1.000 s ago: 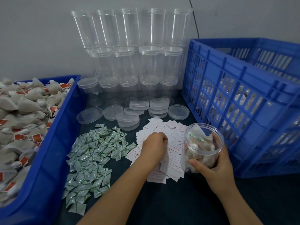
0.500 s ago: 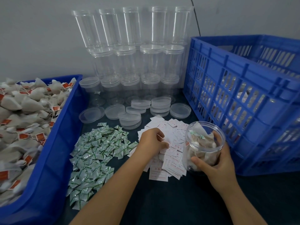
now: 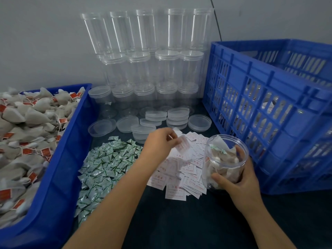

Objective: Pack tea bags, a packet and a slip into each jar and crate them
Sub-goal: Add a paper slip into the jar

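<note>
My right hand grips an open clear jar filled with tea bags and a green-printed packet, tilted toward me on the dark table. My left hand pinches one white paper slip lifted a little above the pile of slips. A heap of small green-and-white packets lies to the left of the slips. Loose tea bags with red tags fill the blue tray at the left. The blue slatted crate stands at the right, with packed jars visible through its slats.
Empty clear jars are stacked in rows against the grey wall at the back. Loose clear lids lie in front of them, some stacked. Dark table surface shows between my arms near the front.
My left hand rose from the slip pile with one slip pinched in its fingers and moved up and to the right. My right hand kept hold of the jar.
</note>
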{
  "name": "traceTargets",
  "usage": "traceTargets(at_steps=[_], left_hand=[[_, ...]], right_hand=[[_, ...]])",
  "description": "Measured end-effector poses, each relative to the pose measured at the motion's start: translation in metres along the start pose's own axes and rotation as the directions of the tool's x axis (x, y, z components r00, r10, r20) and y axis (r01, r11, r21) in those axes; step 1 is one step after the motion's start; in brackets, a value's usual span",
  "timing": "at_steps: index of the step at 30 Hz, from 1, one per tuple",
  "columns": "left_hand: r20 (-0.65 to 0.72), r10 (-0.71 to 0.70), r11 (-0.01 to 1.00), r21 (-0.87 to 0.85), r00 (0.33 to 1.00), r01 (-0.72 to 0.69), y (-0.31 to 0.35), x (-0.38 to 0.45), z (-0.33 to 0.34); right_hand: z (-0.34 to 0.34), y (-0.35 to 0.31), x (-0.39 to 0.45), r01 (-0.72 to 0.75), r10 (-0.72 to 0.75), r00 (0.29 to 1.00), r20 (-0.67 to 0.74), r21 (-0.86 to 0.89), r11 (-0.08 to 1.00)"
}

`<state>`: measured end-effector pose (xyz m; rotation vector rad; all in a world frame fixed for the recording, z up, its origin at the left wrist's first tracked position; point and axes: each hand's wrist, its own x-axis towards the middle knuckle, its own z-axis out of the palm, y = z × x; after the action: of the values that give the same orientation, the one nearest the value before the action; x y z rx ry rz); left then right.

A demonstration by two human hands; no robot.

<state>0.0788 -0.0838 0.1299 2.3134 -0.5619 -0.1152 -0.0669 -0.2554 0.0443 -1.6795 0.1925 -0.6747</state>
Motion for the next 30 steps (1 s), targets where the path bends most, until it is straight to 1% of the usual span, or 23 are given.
traceTargets(at_steps=[2,4,6,8,11,12,14,18,21,23,24,25,26,27,28,29,30], left_hand=[[-0.004,0.062,0.993,-0.095,0.998,-0.062,0.019,-0.003,-0.018],[0.010,0.173,0.978,-0.122,0.985,-0.171,0.043,-0.005,-0.039],[0.108,0.295,0.952,-0.114,0.949,-0.283,0.072,-0.006,-0.056],[0.249,0.370,0.929,-0.071,0.895,-0.364,0.097,-0.002,-0.063],[0.437,0.476,0.832,0.057,0.763,-0.551,0.123,0.004,-0.049],[0.488,0.481,0.806,0.081,0.729,-0.586,0.129,0.006,-0.042],[0.563,0.457,0.777,0.125,0.689,-0.617,0.135,0.011,-0.027],[0.655,0.399,0.727,0.200,0.642,-0.656,0.135,0.019,-0.007],[0.700,0.359,0.715,0.219,0.618,-0.664,0.131,0.018,0.000],[0.680,0.366,0.714,0.232,0.635,-0.660,0.131,0.018,0.002],[0.634,0.403,0.725,0.219,0.660,-0.653,0.130,0.019,0.000],[0.549,0.460,0.751,0.179,0.698,-0.636,0.126,0.019,-0.002],[0.421,0.516,0.788,0.108,0.746,-0.606,0.121,0.018,-0.004],[0.269,0.546,0.825,-0.009,0.793,-0.565,0.111,0.014,-0.005],[0.129,0.542,0.837,-0.169,0.831,-0.520,0.098,0.006,-0.005],[0.047,0.509,0.822,-0.322,0.859,-0.470,0.083,-0.002,-0.001],[0.038,0.482,0.802,-0.422,0.875,-0.423,0.066,-0.012,0.005]], right_hand=[[0.000,-0.001,0.001,0.001,-0.001,1.000,-0.007,0.001,1.000],[0.001,-0.002,0.001,0.001,-0.001,1.000,-0.010,-0.002,1.000],[0.001,-0.003,0.001,0.010,-0.010,1.000,-0.006,-0.006,1.000],[0.002,-0.004,0.000,0.017,-0.018,1.000,-0.005,-0.010,1.000],[0.002,-0.004,-0.001,0.003,-0.003,1.000,-0.006,0.000,1.000],[0.002,-0.004,-0.001,-0.001,0.001,1.000,-0.006,0.003,1.000],[0.002,-0.003,0.000,0.000,0.000,1.000,-0.002,-0.001,1.000],[0.002,-0.004,0.000,-0.027,0.027,1.000,-0.007,0.002,1.000],[0.002,-0.005,0.000,-0.063,0.064,0.998,-0.004,0.013,0.998],[0.002,-0.006,0.000,-0.060,0.060,0.998,-0.007,0.007,0.998],[0.002,-0.006,0.000,-0.053,0.053,0.999,-0.010,0.001,0.999],[0.002,-0.007,0.000,-0.049,0.049,0.999,-0.012,-0.009,0.999],[0.002,-0.008,0.000,-0.051,0.051,0.999,-0.009,-0.016,0.999],[0.003,-0.009,0.000,-0.061,0.061,0.998,0.001,-0.015,0.998],[0.003,-0.011,-0.001,-0.073,0.073,0.997,0.014,-0.012,0.997],[0.003,-0.013,-0.001,-0.078,0.079,0.997,0.019,-0.016,0.997],[0.002,-0.016,-0.001,-0.078,0.078,0.997,0.014,-0.033,0.996]])
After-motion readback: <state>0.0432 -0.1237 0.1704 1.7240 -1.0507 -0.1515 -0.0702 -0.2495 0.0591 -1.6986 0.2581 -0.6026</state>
